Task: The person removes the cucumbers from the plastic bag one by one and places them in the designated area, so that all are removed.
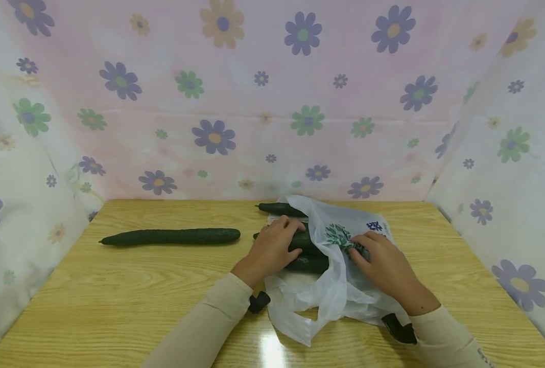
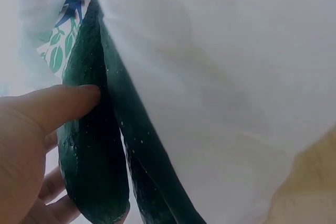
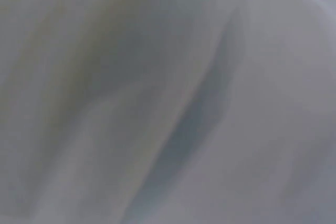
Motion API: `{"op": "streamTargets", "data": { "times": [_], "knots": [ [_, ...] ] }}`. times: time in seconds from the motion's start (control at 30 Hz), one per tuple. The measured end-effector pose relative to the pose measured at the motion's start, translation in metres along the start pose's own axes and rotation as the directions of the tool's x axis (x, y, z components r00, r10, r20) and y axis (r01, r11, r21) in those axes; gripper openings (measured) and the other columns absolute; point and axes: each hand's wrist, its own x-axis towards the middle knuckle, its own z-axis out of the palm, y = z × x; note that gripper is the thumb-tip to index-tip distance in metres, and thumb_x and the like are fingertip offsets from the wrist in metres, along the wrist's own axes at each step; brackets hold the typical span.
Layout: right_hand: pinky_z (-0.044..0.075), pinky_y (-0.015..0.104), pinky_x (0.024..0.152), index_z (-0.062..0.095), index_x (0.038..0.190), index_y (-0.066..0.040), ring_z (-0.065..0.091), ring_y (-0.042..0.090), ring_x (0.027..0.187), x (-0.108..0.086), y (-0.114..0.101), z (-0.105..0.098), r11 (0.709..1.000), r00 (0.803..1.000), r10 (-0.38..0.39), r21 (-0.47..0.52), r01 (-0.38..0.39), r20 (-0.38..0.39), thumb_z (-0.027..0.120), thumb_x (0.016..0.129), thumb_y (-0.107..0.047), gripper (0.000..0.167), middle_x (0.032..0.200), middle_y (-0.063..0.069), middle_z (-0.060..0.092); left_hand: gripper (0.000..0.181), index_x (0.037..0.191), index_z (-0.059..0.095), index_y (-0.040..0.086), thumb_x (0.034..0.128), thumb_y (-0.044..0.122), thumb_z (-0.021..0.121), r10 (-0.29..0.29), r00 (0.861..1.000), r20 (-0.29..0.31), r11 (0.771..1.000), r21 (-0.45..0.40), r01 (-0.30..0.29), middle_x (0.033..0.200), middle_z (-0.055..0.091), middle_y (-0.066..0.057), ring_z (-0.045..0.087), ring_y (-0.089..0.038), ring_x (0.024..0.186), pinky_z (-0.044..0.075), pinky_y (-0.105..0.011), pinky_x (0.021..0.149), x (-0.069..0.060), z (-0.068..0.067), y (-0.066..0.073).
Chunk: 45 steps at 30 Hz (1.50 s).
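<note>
My left hand (image 1: 273, 246) grips a dark green cucumber (image 1: 302, 241) at the mouth of a white plastic bag (image 1: 341, 286). In the left wrist view its thumb lies on top of the cucumber (image 2: 92, 145) and fingers curl beneath; another cucumber (image 2: 142, 140) lies alongside. In the head view, more cucumbers poke from the bag: one (image 1: 279, 209) behind the left hand, one (image 1: 310, 264) in front of it. My right hand (image 1: 387, 263) holds the bag's printed side, thumb and fingers bent on the film. White bag film (image 3: 173, 98) fills the right wrist view, blurred.
A single long cucumber (image 1: 171, 236) lies on the wooden table (image 1: 116, 301), left of the bag. Flower-patterned cloth (image 1: 254, 102) stands behind the table and along both sides. The bag's loose handles (image 1: 295, 327) spread toward the front.
</note>
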Motion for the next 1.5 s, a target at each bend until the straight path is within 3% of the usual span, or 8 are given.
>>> {"op": "streamTargets", "data": {
  "times": [0.17, 0.57, 0.77, 1.1, 1.5],
  "knots": [
    [0.056, 0.05, 0.082, 0.073, 0.11, -0.003, 0.067, 0.031, 0.099, 0.001, -0.001, 0.0, 1.0, 1.0, -0.01, 0.003, 0.01, -0.004, 0.068, 0.095, -0.016, 0.021, 0.107, 0.011, 0.07, 0.052, 0.139, 0.058, 0.022, 0.093, 0.041, 0.071, 0.006, 1.0, 0.009, 0.999, 0.048, -0.006, 0.12, 0.057, -0.003, 0.058, -0.018, 0.105, 0.051, -0.039, 0.088, 0.0, 0.002, 0.0],
    [0.057, 0.05, 0.081, 0.073, 0.11, -0.004, 0.067, 0.03, 0.098, 0.002, -0.001, 0.0, 1.0, 1.0, -0.017, -0.004, 0.017, 0.0, 0.068, 0.095, -0.016, 0.02, 0.106, 0.011, 0.07, 0.051, 0.143, 0.052, 0.025, 0.0973, 0.045, 0.063, -0.024, 0.997, 0.068, 0.997, 0.074, 0.019, 0.141, 0.06, 0.001, 0.056, -0.024, 0.13, 0.043, -0.055, 0.107, 0.0, 0.002, 0.004],
    [0.057, 0.05, 0.081, 0.073, 0.11, -0.004, 0.067, 0.03, 0.097, 0.002, -0.001, -0.002, 1.0, 1.0, -0.004, 0.007, 0.004, 0.008, 0.067, 0.096, -0.016, 0.019, 0.106, 0.011, 0.07, 0.05, 0.142, 0.052, 0.025, 0.097, 0.044, 0.063, -0.005, 0.998, 0.067, 0.997, 0.082, 0.0, 0.139, 0.061, 0.001, 0.06, -0.023, 0.125, 0.046, -0.051, 0.104, -0.001, 0.0, 0.005],
    [0.057, 0.051, 0.082, 0.073, 0.109, -0.003, 0.067, 0.031, 0.098, 0.003, -0.001, -0.004, 1.0, 1.0, 0.0, 0.02, -0.001, 0.017, 0.067, 0.095, -0.015, 0.019, 0.106, 0.011, 0.071, 0.05, 0.141, 0.052, 0.021, 0.0959, 0.037, 0.067, 0.035, 0.996, 0.078, 0.999, 0.018, -0.036, 0.139, 0.059, -0.001, 0.062, -0.021, 0.122, 0.051, -0.043, 0.101, -0.002, -0.013, -0.003],
    [0.057, 0.051, 0.082, 0.073, 0.109, -0.004, 0.067, 0.031, 0.098, 0.001, 0.0, -0.003, 1.0, 1.0, 0.008, 0.015, -0.009, 0.026, 0.067, 0.095, -0.016, 0.019, 0.106, 0.011, 0.07, 0.052, 0.142, 0.05, 0.022, 0.0958, 0.038, 0.068, 0.011, 0.99, 0.138, 1.0, 0.027, -0.015, 0.141, 0.057, -0.002, 0.061, -0.023, 0.123, 0.051, -0.045, 0.101, 0.0, -0.015, -0.005]
  ]
}}
